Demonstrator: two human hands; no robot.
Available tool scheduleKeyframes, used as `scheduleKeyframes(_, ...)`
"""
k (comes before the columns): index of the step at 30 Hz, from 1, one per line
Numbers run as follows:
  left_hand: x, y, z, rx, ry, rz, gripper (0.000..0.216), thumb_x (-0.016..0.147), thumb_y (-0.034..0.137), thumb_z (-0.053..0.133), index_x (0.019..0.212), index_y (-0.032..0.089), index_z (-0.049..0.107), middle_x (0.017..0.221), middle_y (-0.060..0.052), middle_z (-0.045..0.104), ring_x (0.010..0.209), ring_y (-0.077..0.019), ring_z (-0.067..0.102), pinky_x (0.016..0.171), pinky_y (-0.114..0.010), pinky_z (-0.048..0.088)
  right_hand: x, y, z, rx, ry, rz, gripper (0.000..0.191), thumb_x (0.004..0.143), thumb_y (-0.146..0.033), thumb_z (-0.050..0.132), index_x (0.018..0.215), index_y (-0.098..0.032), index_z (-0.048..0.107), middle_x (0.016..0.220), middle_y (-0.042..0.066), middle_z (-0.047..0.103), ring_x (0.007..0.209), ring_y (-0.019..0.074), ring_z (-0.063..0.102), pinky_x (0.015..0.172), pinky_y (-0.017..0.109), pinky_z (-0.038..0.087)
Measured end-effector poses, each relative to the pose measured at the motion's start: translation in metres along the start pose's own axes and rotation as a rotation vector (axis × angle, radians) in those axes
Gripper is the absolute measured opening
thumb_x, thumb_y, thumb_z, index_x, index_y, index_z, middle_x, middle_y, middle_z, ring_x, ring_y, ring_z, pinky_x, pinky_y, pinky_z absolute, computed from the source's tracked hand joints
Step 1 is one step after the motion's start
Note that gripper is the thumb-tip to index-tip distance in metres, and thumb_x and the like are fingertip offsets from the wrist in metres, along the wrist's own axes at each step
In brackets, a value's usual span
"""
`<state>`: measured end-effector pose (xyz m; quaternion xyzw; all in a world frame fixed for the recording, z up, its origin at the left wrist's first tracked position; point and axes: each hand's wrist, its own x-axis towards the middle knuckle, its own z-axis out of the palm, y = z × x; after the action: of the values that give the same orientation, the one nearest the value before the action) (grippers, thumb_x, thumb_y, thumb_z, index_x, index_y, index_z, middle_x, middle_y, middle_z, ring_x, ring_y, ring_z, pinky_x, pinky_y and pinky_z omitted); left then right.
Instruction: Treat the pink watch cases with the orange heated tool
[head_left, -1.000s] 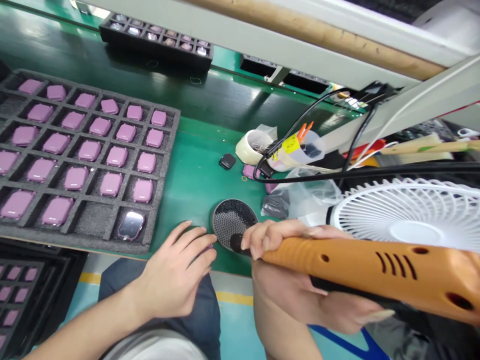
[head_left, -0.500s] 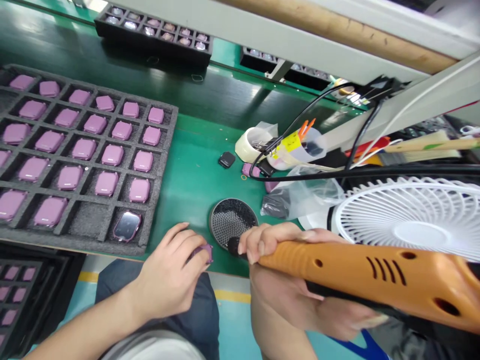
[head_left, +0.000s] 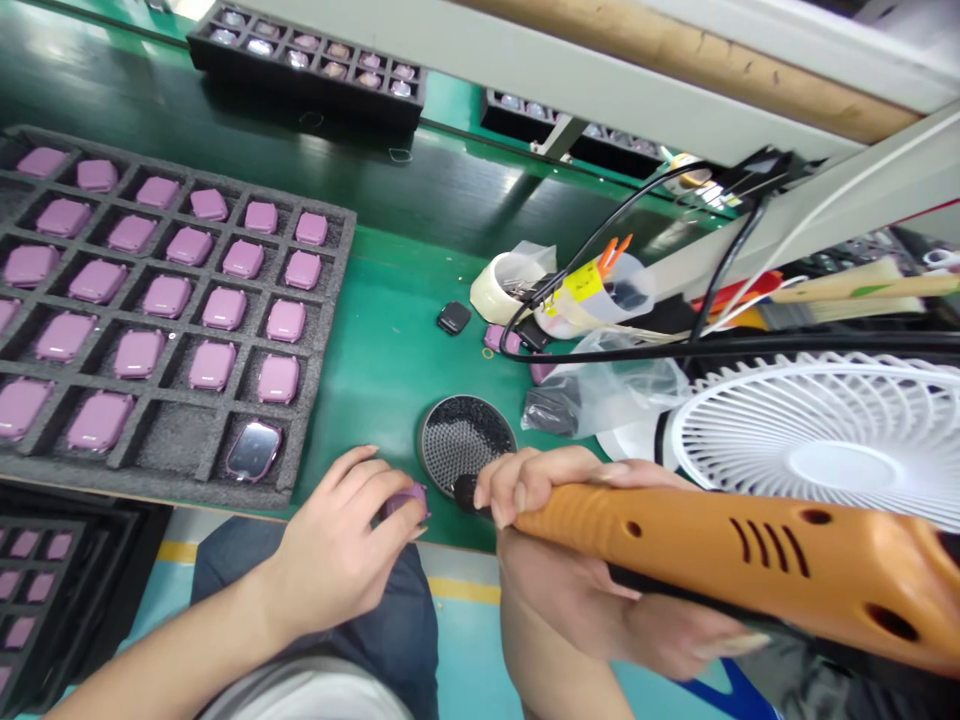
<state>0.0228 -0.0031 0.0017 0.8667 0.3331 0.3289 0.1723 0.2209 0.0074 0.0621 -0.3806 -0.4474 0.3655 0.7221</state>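
- Hands differed in grip: the left hand (head_left: 352,535) had its thumb and fingers curled narrowly around a purple watch case (head_left: 406,500), while the right hand (head_left: 574,580) was wrapped around an orange power tool (head_left: 720,540).
- Newly in view was more of the case itself; a second earlier the left fingers had covered nearly all of it, and now it showed between thumb and forefinger, at the near edge of the green desk (head_left: 375,390).
- For the work, this seemed to mean the piece was less covered and easier to reach from the tool's side, though which face was up could not be told.
- Little had changed on the right: the tool's dark nose (head_left: 466,492) stayed at the near rim of a round dish (head_left: 465,440), apart from the case. Whether it touched the dish was unclear.
- Tiny dark bits lay toward the far side of that dish, too small to identify.
- Left of the hands, the foam tray (head_left: 321,300) held rows of similar purple cases, with one bare pocket in its near row beside a watch lying screen up (head_left: 255,450).
- Beyond the dish lay a black case (head_left: 454,318), and a white fan (head_left: 840,460) stood to the right.
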Motion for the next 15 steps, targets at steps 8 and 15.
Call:
scheduleKeyframes(8, -0.002, -0.001, 0.002, 0.014, -0.002, 0.019, 0.023, 0.109, 0.024, 0.078, 0.131, 0.019, 0.076, 0.125, -0.01, 0.078, 0.116, -0.0268, 0.072, 0.124, -0.059, 0.059, 0.0, -0.013, 0.001, -0.002, 0.009, -0.011, 0.065, 0.107, -0.089, 0.047, 0.124, -0.034, 0.076, 0.085, 0.0, 0.071, 0.063, 0.0209, 0.061, 0.058, 0.039, 0.057)
scheduleKeyframes(15, -0.001, 0.001, -0.001, 0.015, -0.015, -0.018, 0.03, 0.109, 0.024, 0.074, 0.139, 0.02, 0.073, 0.125, -0.012, 0.077, 0.116, -0.0285, 0.072, 0.125, -0.062, 0.058, -0.002, -0.025, 0.009, -0.006, -0.018, 0.027, 0.059, 0.107, -0.087, 0.05, 0.126, -0.037, 0.075, 0.084, 0.0, 0.068, 0.064, 0.0223, 0.061, 0.062, 0.042, 0.058)
